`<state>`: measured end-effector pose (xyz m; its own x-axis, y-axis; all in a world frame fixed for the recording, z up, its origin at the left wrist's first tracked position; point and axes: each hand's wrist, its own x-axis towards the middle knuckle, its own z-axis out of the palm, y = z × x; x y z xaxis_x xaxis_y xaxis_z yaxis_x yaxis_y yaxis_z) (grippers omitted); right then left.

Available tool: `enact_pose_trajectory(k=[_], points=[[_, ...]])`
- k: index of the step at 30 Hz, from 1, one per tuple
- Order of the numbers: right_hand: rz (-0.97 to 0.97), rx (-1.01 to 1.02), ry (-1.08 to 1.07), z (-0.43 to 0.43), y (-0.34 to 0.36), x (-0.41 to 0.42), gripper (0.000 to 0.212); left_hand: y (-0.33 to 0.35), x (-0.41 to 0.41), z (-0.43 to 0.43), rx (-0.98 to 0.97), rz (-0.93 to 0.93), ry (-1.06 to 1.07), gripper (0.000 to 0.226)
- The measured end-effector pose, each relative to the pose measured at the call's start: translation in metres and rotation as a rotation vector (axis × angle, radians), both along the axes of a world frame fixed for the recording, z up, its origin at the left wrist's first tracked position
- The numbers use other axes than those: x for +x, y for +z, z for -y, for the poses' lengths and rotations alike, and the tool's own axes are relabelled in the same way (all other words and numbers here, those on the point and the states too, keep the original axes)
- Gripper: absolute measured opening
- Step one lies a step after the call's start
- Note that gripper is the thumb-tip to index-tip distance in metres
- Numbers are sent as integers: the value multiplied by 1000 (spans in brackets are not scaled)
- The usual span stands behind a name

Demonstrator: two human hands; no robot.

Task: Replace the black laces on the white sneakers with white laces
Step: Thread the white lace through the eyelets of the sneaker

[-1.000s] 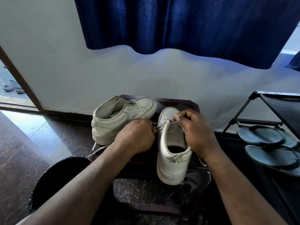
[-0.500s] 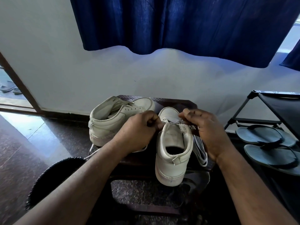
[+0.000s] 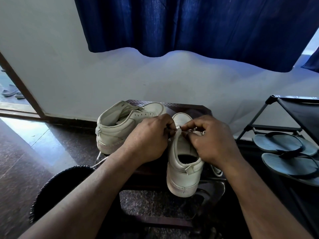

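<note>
Now L hand (image 3: pixel 148 138) & R hand (image 3: pixel 213 141) fingers (image 3: pixel 193 122) pinch lace (image 3: pixel 178 131) atop sneaker (image 3: pixel 183 176).

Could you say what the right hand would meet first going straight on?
Probably the left hand: the right hand points leftward over the near sneaker, and the two nearly touch there, though depth is unclear.

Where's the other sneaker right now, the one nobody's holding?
Head view: the other white sneaker lies left of the left hand, on the low dark table.

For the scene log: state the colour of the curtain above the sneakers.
The curtain is dark blue; head view.
</note>
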<state>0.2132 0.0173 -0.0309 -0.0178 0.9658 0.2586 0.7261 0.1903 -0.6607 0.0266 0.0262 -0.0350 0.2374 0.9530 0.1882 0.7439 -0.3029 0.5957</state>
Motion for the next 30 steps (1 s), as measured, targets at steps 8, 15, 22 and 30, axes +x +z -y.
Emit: enact_pose_trajectory(k=[8, 15, 22, 30], points=[[133, 44, -108, 4, 4, -12, 22, 2, 0, 1, 146, -97, -45, 36], [228, 67, -145, 6, 2, -18, 24, 10, 1, 8, 266, -267, -110, 54], [185, 117, -155, 3, -4, -20, 5, 2, -3, 1, 33, 86, 4, 9], [115, 69, -158, 3, -3, -20, 6, -2, 1, -1, -538, 490, 161, 35]])
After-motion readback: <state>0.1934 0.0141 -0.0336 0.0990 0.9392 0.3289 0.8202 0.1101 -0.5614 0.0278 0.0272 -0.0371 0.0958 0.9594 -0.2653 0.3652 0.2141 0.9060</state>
